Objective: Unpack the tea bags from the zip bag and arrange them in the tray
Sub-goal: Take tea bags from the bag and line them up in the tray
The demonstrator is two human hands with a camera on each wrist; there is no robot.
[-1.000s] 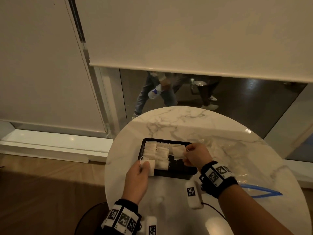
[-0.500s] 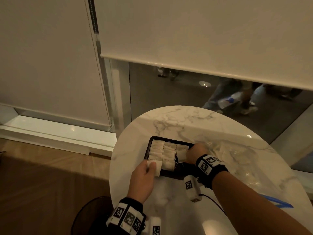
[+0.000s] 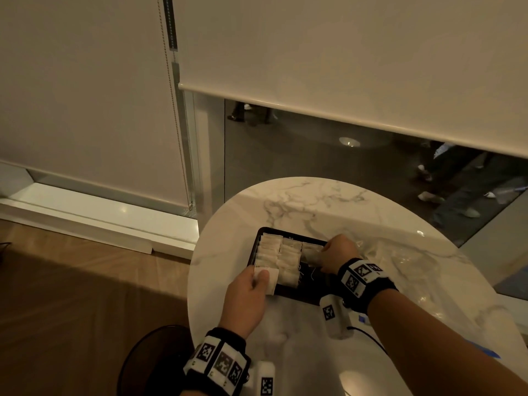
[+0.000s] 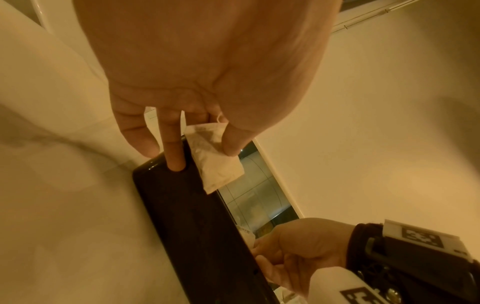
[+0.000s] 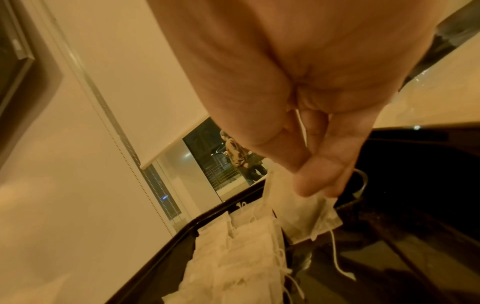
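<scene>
A black tray (image 3: 307, 292) sits on the round marble table (image 3: 300, 207), with two rows of white tea bags (image 3: 281, 260) laid in its left part. My left hand (image 3: 261, 280) pinches one tea bag (image 4: 217, 162) over the tray's near left corner (image 4: 161, 174). My right hand (image 3: 323, 257) pinches another tea bag (image 5: 303, 218) low over the tray's far right part, its string hanging down. The clear zip bag (image 3: 400, 258) lies crumpled to the right of the tray, its blue zip strip (image 3: 485, 351) near the table's right edge.
The table's left edge drops to a wooden floor (image 3: 71, 295). A dark round stool (image 3: 151, 364) stands under the near left rim. A window with roller blinds (image 3: 343, 52) is behind the table. A cable (image 3: 368, 337) runs from my right wrist over the table.
My right hand has lowered its tea bag from above the tray down into the tray's far right part. My left hand has kept its tea bag at the near left corner.
</scene>
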